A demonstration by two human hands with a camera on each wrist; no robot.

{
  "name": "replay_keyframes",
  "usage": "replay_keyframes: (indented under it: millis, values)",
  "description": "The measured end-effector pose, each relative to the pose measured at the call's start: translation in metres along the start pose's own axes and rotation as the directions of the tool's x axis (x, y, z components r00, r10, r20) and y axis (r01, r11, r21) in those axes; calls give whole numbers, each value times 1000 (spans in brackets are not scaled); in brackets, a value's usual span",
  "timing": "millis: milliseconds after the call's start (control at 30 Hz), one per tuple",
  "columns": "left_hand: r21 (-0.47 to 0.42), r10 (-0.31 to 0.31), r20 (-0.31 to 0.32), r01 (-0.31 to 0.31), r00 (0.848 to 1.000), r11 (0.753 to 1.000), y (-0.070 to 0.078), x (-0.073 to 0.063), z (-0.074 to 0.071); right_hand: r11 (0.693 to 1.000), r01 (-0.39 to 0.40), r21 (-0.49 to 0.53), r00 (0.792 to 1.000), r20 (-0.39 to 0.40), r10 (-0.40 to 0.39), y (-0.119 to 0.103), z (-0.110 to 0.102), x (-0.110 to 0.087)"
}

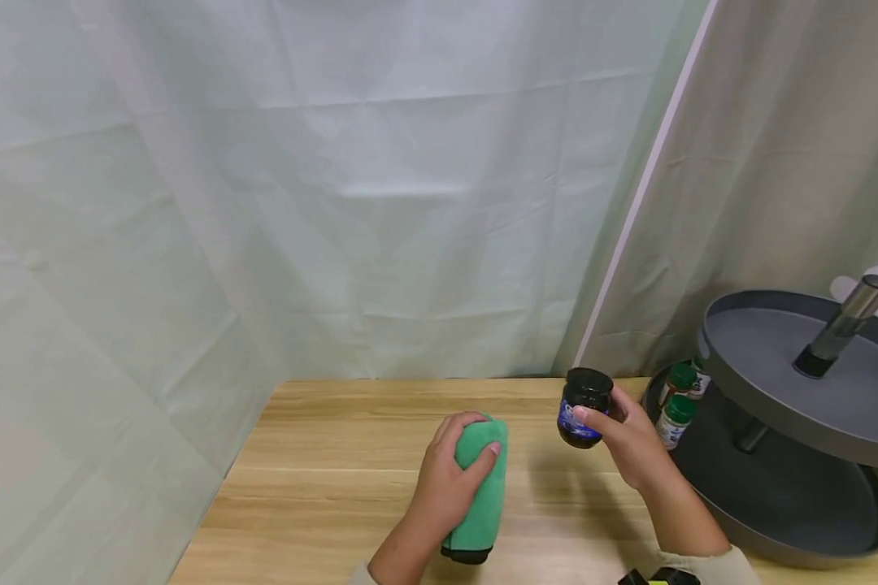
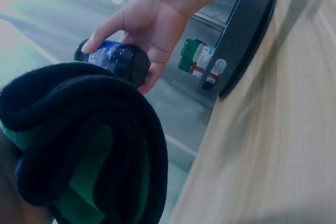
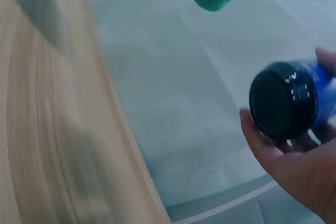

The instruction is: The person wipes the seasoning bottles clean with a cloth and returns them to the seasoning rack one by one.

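My left hand [image 1: 446,479] grips a folded green cloth [image 1: 485,496] with a black edge, thumb across its upper face. In the left wrist view the cloth's rolled black border [image 2: 100,108] fills the lower left. A dark jar [image 1: 585,406] with a blue label and black lid is held by my right hand [image 1: 632,443], thumb on the label and fingers round the far side. The jar hangs above the table, a short way right of the cloth. Its dark base [image 3: 278,100] faces the right wrist camera.
A grey two-tier round rack [image 1: 775,422] stands on the right of the wooden table [image 1: 322,471]. Several green-capped spice bottles [image 1: 676,418] sit on its lower tier. Pale curtains [image 1: 410,203] hang behind the table and along its left side.
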State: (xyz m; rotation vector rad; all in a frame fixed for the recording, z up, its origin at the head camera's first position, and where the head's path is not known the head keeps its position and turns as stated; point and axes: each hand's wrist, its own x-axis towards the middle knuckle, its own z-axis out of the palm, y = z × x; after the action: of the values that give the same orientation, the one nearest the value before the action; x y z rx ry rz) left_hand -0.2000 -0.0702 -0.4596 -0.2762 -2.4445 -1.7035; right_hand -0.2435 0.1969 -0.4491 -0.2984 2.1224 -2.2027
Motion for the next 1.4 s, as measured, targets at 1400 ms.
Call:
replay_keyframes:
  millis: [1400]
  values:
    - [140, 139, 65, -147, 988, 979, 19, -11, -3, 699, 319, -640, 946, 257, -197, -7, 45, -20]
